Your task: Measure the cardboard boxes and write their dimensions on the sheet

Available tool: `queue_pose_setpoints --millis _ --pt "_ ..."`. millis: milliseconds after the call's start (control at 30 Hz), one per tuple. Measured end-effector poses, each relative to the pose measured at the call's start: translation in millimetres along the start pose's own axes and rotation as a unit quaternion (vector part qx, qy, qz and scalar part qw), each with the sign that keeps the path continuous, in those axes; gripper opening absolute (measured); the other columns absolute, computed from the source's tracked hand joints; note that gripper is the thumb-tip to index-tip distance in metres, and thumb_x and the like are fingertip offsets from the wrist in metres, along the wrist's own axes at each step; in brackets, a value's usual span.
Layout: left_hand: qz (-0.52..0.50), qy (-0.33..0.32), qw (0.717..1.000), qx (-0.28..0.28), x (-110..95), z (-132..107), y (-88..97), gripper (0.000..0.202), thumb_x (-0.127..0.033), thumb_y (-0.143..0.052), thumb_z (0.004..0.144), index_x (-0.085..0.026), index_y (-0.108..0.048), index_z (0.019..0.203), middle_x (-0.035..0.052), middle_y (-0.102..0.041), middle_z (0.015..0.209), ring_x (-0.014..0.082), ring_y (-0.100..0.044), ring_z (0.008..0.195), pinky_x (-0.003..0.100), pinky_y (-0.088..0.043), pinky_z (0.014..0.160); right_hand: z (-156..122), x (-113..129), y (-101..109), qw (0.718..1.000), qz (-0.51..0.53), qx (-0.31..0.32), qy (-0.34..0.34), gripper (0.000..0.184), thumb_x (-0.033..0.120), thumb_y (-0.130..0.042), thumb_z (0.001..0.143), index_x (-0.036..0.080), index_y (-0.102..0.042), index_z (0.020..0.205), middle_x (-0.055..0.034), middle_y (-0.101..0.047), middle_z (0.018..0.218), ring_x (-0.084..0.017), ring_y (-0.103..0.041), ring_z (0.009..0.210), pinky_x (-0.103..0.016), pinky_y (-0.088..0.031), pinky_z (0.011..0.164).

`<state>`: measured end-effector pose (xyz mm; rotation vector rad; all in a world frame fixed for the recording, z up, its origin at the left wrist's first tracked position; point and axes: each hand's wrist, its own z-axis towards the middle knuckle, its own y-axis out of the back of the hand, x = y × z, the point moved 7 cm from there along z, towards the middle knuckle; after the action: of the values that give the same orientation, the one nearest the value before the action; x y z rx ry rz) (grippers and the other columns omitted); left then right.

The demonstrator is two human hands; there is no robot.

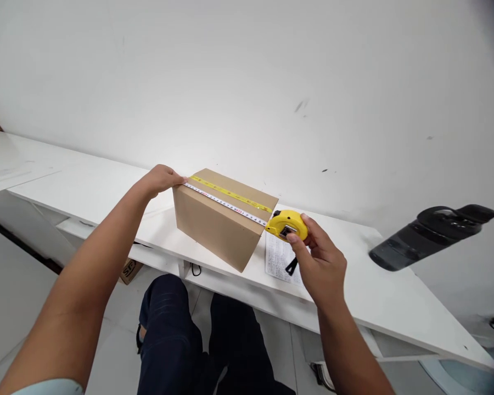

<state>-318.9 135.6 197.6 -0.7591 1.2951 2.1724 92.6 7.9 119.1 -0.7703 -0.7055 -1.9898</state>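
Observation:
A brown cardboard box (214,227) stands on the white table, with a strip of yellow tape (230,193) along its top. The white, marked blade (226,204) of a tape measure runs along the top's near edge. At the box's left end, my left hand (162,178) pinches the blade's end against the edge; its fingertips partly hide that end. My right hand (321,260) grips the yellow tape measure case (287,224) just off the box's right end, thumb on its front. A black wrist strap (291,267) dangles below the case.
On the right of the white table (346,241) a dark bottle (428,236) stands near the wall. A sheet of printed paper (278,258) lies beside the box, under my right hand. Below are open shelves and another cardboard box (130,270) on the floor.

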Motion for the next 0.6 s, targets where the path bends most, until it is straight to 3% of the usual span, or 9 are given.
queue_pose_setpoints --millis 133,200,267,367,433,500,600 --pt "-0.035 0.045 0.998 0.030 -19.1 -15.8 23.5 0.043 -0.055 -0.077 0.080 -0.014 -0.064 0.076 0.0091 -0.070 0.085 0.0246 -0.060 0.090 0.051 -0.051 0.089 -6.0 -9.1 8.2 0.997 0.080 -0.002 -0.013 0.049 0.047 -0.080 0.082 0.028 -0.071 0.127 -0.0076 -0.075 0.113 -0.018 -0.066 0.081 -0.038 -0.057 0.076" --pt "-0.074 0.021 0.997 0.017 -37.5 -41.6 34.2 0.041 -0.056 -0.067 0.087 -0.017 -0.061 0.074 0.0053 -0.066 0.080 0.0204 -0.060 0.084 0.046 -0.053 0.087 -4.1 -22.3 16.2 0.988 0.149 -0.007 -0.043 0.053 0.049 -0.080 0.081 0.028 -0.069 0.129 -0.0066 -0.074 0.107 -0.017 -0.065 0.074 -0.033 -0.056 0.066" --pt "-0.119 -0.010 0.992 0.047 -55.7 -78.8 29.4 0.042 -0.057 -0.063 0.088 -0.020 -0.058 0.068 0.0022 -0.061 0.070 0.0168 -0.058 0.073 0.041 -0.054 0.080 8.0 -37.0 22.9 0.977 0.201 -0.008 -0.070 0.059 0.056 -0.078 0.080 0.029 -0.065 0.132 -0.0057 -0.073 0.103 -0.016 -0.064 0.070 -0.030 -0.053 0.059" --pt "-0.204 0.001 0.957 0.205 -74.2 -142.6 -11.3 0.041 -0.062 -0.069 0.081 -0.025 -0.062 0.066 0.0014 -0.057 0.062 0.0160 -0.053 0.060 0.038 -0.053 0.065 50.1 -56.2 20.2 0.964 0.246 0.019 -0.098 0.065 0.063 -0.075 0.079 0.034 -0.062 0.135 -0.0050 -0.072 0.109 -0.018 -0.067 0.078 -0.032 -0.055 0.063" --pt "-0.282 0.045 0.915 0.286 -80.9 -177.6 -41.3 0.039 -0.063 -0.073 0.078 -0.026 -0.065 0.069 0.0008 -0.056 0.061 0.0154 -0.052 0.057 0.034 -0.051 0.060 88.5 -65.7 5.6 0.948 0.293 0.057 -0.107 0.053 0.057 -0.072 0.082 0.038 -0.064 0.130 -0.0033 -0.073 0.116 -0.022 -0.070 0.093 -0.037 -0.058 0.072" --pt "-0.363 0.097 0.875 0.306 -84.7 -198.7 -65.6 0.040 -0.063 -0.077 0.075 -0.026 -0.064 0.070 -0.0004 -0.053 0.062 0.0139 -0.051 0.057 0.031 -0.049 0.059 126.6 -74.0 -16.8 0.923 0.353 0.098 -0.114 0.037 0.045 -0.067 0.086 0.039 -0.067 0.123 -0.0004 -0.073 0.122 -0.022 -0.069 0.106 -0.041 -0.059 0.082" --pt "-0.456 0.149 0.841 0.250 -85.3 -210.5 -92.2 0.043 -0.062 -0.083 0.071 -0.024 -0.061 0.068 -0.0016 -0.052 0.065 0.0116 -0.048 0.057 0.028 -0.047 0.059 168.3 -95.3 -54.2 0.891 0.410 0.109 -0.161 0.024 0.032 -0.059 0.090 0.036 -0.068 0.112 0.0010 -0.075 0.116 -0.021 -0.069 0.106 -0.040 -0.059 0.082"
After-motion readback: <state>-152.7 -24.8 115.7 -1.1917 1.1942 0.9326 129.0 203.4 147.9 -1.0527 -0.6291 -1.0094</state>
